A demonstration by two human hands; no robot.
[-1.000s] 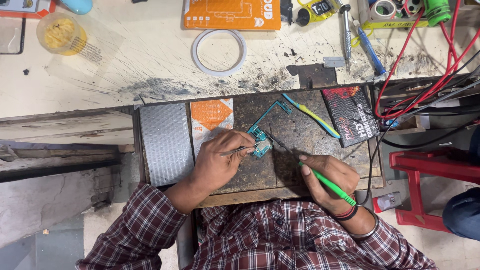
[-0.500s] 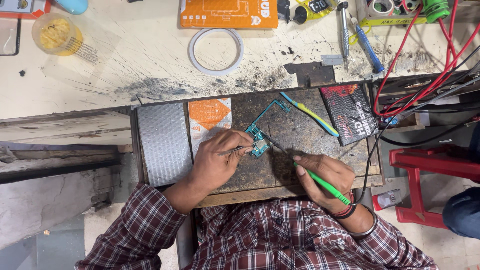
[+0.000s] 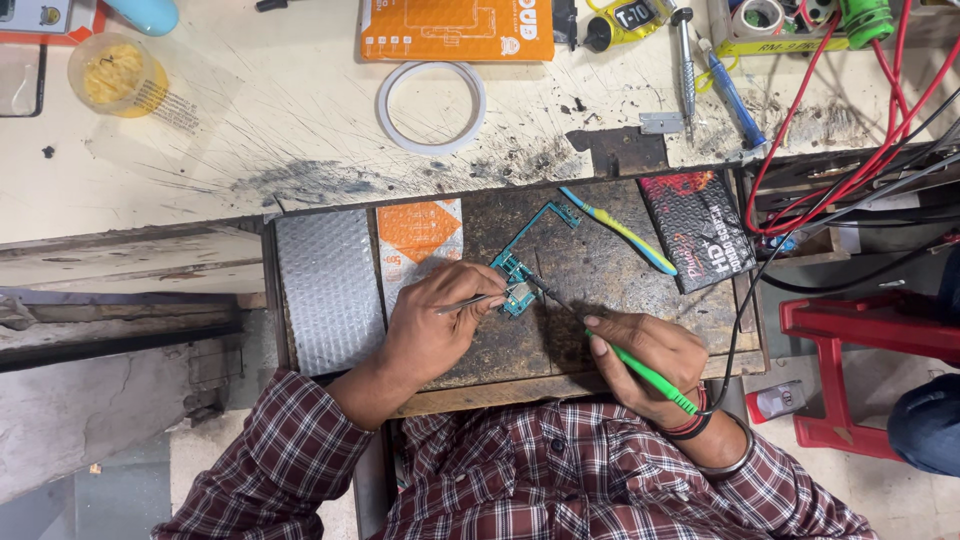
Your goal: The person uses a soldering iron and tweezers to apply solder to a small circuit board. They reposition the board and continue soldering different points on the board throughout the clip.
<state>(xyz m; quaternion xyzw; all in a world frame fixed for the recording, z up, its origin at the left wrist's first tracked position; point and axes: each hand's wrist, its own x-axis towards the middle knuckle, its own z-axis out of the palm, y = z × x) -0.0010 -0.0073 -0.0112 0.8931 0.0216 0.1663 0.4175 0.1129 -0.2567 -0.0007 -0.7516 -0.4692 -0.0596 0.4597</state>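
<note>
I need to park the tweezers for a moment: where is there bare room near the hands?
Bare room: the dark mat between the circuit board and the toothbrush, and the pale bench between the yellow jar and the tape ring. Crowded: top right, with red cables, screwdrivers and tape rolls.

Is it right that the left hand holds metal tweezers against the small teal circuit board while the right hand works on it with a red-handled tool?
Not quite: the handle is green, not red. In the head view the right hand grips a green-handled tool whose thin dark tip reaches to the small teal circuit board. The rest stands: the left hand holds metal tweezers against that board.
</note>
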